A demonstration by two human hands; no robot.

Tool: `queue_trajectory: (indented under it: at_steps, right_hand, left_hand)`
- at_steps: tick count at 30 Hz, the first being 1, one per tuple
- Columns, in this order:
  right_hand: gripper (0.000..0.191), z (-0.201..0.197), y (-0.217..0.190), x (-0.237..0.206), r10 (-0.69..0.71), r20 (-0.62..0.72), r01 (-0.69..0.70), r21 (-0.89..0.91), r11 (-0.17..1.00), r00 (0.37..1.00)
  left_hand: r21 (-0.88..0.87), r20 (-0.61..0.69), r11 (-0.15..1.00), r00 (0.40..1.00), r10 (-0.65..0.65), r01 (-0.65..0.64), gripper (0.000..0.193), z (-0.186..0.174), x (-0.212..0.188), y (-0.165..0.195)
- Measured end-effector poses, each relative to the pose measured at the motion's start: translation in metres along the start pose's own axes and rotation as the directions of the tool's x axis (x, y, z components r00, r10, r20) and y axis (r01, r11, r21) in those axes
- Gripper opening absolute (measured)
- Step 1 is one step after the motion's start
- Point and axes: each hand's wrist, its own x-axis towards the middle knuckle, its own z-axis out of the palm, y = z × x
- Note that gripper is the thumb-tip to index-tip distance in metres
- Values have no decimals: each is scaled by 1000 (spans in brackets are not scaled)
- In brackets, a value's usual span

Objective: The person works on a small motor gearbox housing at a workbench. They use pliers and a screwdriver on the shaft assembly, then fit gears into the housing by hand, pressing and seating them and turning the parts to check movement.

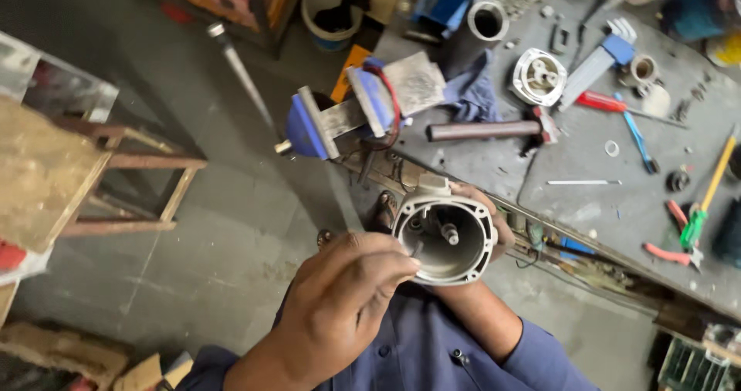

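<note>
My right hand [494,225] cups the grey housing [445,233] from behind, fingers clamped round its back, open mouth facing me. My left hand [340,314] is in front, its fingers pinched together on a thin dark piece I can't identify, its tip just inside the rim nearest them. Deep in the cavity, beyond those fingers, a small shaft [450,235] stands bare. I judge the housing stripped and the inner work in hand, not finished. Past the fingers, on the surface [587,206], lie a blue vise [351,113], a red screwdriver [602,101] and a round cover [538,76], untouched.
</note>
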Motion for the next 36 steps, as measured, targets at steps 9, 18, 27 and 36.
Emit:
queue_trajectory:
  at_steps: [9, 18, 27, 36]
  right_hand:
    - [76, -91, 19, 6, 50, -1, -50, -140, 989, 999]
    - [89, -192, 50, 42, -75, -95, 43, -308, 951, 993]
    - [103, -294, 57, 77, 270, -12, -240, 423, 874, 963]
    - [83, -446, 125, 151, -229, 689, -199, 482, 853, 687]
  left_hand:
    - [-481, 346, 713, 857, -381, 511, 13, 70, 17, -9]
    - [-121, 232, 974, 959, -161, 193, 15, 200, 50, -17]
    - [-646, 546, 449, 785, -291, 617, 21, 402, 89, -34]
    - [-487, 494, 753, 851, -181, 443, 20, 483, 103, -13]
